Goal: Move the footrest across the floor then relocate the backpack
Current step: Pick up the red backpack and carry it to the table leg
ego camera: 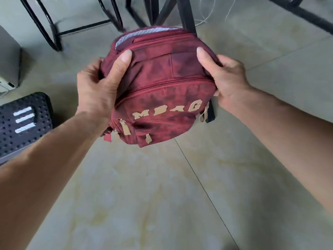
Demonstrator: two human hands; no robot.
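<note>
Left hand (98, 91) and right hand (228, 82) clamp the backpack (162, 91) sides, fingers closed on fabric, at scene centre. Footrest (23, 121) lies near left. Risk: soft fabric slipping; far chair legs (185, 15) snagging it.

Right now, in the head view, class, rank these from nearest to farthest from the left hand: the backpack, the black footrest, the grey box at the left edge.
1. Backpack: gripped by the left hand.
2. Footrest: on the floor, lower left.
3. Grey box: far left edge, beyond the footrest.
</note>
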